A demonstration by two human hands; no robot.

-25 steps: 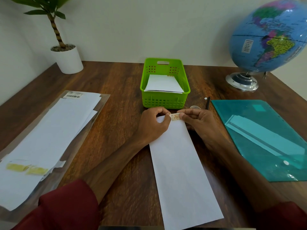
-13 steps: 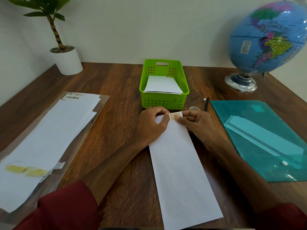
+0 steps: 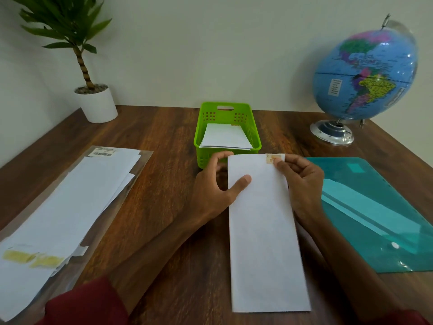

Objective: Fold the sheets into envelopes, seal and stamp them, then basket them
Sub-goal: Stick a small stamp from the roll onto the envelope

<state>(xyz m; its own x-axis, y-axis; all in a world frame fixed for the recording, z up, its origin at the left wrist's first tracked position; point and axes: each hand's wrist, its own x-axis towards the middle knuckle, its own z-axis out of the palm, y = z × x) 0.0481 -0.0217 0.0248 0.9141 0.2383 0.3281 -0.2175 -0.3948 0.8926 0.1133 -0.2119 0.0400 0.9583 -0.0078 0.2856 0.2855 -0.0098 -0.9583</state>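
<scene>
Since a moment ago the stamp (image 3: 273, 158) has gone from between the two hands' fingertips to the far right corner of the envelope (image 3: 264, 231), and the left hand (image 3: 216, 186) has shifted from that far edge to the envelope's left side. Just beyond the envelope's far end stands a green plastic basket (image 3: 256, 146) with perforated walls and a handle slot, holding flat white envelopes; it sits directly in the path ahead of the hands. To the left, well apart, a clear plastic sleeve (image 3: 140, 165) carries a loose pile of white sheets (image 3: 70, 207) with a barcode label and two yellow strips. To the right lies a glossy teal translucent folder (image 3: 375, 219), its near edge just beside the right wrist. A shiny blue globe (image 3: 365, 73) on a chrome base and a potted plant (image 3: 93, 102) in a smooth white pot stand at the back of the dark wood-grain table (image 3: 164, 137). The long, narrow, matte white envelope lies flat between both hands: the left hand pinches its left edge, thumb on top, while the right hand (image 3: 302, 179) grips the right edge, thumb pressing beside the stamp.
</scene>
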